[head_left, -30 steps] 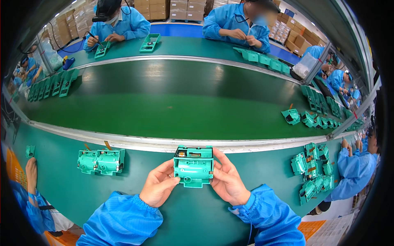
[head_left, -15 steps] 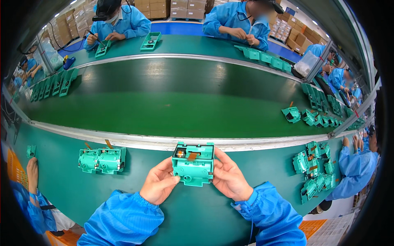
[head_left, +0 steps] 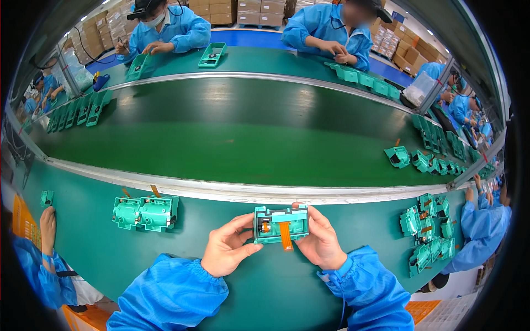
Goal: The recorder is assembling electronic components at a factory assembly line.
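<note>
Between my two hands, above the near table, is a green plastic housing point(head_left: 300, 227). Its open side faces me, showing a dark part inside and an orange flat ribbon cable point(head_left: 286, 236) that hangs out over the lower edge. My left hand point(head_left: 228, 245) grips the housing's left end, with thumb and fingers around the corner. At its right end my right hand point(head_left: 322, 241) holds on, some fingers hidden behind it. Left of my hands, two similar green housings point(head_left: 158, 214) stand side by side on the table, ribbon cables sticking up.
Several green housings point(head_left: 410, 221) are grouped at the right of the table point(head_left: 265, 298). Beyond a pale metal rail point(head_left: 232, 191) runs a green conveyor belt point(head_left: 221, 149) carrying more parts at both ends. Co-workers in blue sit across and at both sides; one hand point(head_left: 48, 226) rests at far left.
The housing has been tipped in my hands, so its open side with the ribbon cable faces me instead of its rounded side. My view has shifted slightly.
</note>
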`<action>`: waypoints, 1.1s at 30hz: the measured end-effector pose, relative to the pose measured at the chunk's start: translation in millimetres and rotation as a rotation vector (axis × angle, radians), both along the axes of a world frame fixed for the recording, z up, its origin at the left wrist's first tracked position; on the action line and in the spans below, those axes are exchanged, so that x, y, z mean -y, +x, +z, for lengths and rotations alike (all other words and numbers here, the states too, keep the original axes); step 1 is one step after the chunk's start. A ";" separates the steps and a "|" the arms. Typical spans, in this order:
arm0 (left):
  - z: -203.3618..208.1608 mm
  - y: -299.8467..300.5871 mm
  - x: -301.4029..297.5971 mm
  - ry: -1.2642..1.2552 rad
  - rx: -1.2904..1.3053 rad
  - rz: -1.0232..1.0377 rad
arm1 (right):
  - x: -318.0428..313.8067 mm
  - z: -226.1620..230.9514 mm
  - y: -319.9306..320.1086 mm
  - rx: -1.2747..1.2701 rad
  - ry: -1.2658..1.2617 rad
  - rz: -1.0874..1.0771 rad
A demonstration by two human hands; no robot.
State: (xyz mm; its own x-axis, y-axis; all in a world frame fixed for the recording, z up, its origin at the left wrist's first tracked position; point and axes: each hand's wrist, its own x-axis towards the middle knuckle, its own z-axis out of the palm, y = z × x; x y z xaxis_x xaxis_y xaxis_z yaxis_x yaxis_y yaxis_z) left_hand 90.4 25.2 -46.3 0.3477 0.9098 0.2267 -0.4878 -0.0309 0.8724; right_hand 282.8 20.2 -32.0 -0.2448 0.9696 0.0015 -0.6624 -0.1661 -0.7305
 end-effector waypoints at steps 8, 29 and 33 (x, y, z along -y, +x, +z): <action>1.0 -1.4 -0.8 -0.050 -0.012 -0.036 | -0.6 -5.2 2.8 -0.037 0.047 0.054; 15.3 3.0 -0.3 -0.404 -0.099 0.117 | 5.4 0.2 -11.4 0.224 0.005 -0.008; 7.8 1.9 1.8 -0.282 0.022 0.014 | 9.0 5.9 -18.9 0.170 -0.130 -0.042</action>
